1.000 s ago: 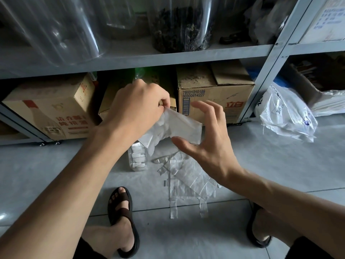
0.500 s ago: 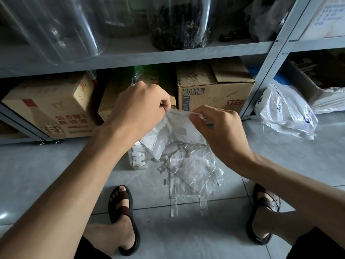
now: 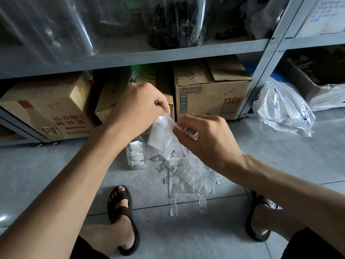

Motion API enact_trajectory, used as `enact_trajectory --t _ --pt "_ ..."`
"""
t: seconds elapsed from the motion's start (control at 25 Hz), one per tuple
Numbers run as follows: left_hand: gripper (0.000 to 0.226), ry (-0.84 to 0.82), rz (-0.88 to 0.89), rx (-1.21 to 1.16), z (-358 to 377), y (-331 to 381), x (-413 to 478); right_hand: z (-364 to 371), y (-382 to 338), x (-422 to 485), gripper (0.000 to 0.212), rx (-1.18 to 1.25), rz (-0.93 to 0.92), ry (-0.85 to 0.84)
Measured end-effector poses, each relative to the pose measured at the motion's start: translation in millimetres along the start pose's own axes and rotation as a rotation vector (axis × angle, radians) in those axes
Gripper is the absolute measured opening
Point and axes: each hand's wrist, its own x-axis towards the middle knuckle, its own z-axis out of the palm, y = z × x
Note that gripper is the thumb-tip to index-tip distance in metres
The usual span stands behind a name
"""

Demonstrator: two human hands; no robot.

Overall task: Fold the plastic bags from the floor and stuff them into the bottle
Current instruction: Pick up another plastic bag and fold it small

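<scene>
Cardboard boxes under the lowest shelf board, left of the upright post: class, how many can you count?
3. Left box with red print, middle box behind the left hand, right box with a barcode. More may be hidden behind.

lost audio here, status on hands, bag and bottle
Left hand and right hand both pinching one plastic bag, mid-fold. Bottle upright, part-filled. More bags on floor. Nothing blocking.

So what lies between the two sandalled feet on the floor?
In the head view, flat clear plastic bags lie between the left sandal and right sandal; otherwise bare grey tiles.
</scene>
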Motion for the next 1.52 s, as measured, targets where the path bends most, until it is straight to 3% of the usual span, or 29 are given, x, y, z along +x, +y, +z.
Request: enact_trajectory --t 0.24,0.36,0.44,0.56,0.6,0.68,0.84,1.04,1.16,1.52 --pt "0.027 -0.065 -0.033 -0.058 -1 1 -1 1 -2 -4 0.018 -0.119 -0.137 0.001" --pt "0.031 -0.055 0.0 -0.055 2 -1 0 -2 -9 -5 0.04 -0.121 -0.171 -0.101" --pt "0.025 -0.053 0.013 -0.072 2 -2 0 -8 -9 -1 0.046 -0.045 -0.084 -0.11" --pt "0.011 -0.078 0.089 -0.101 0 -1 -2 -14 10 11 0.019 0.151 0.153 0.0" --pt "0.015 -0.078 0.116 -0.099 0 -2 -3 -16 18 14 0.008 0.221 0.237 -0.015" --pt "0.021 -0.072 0.158 -0.106 1 -3 -4 -18 29 18 0.02 0.349 0.356 -0.125" --pt "0.029 -0.064 0.199 -0.199 3 -4 -4 -18 29 17 0.017 0.489 0.408 -0.244" --pt "0.012 0.053 0.167 -0.273 10 -6 -1 -21 19 18 0.016 0.698 0.448 -0.171" --pt "0.023 0.18 0.221 -0.232 16 -2 -2 -24 13 19 0.021 0.785 0.458 -0.15" --pt "0.027 0.338 0.36 -0.124 8 -6 2 -29 17 13 0.029 0.663 0.355 -0.22"
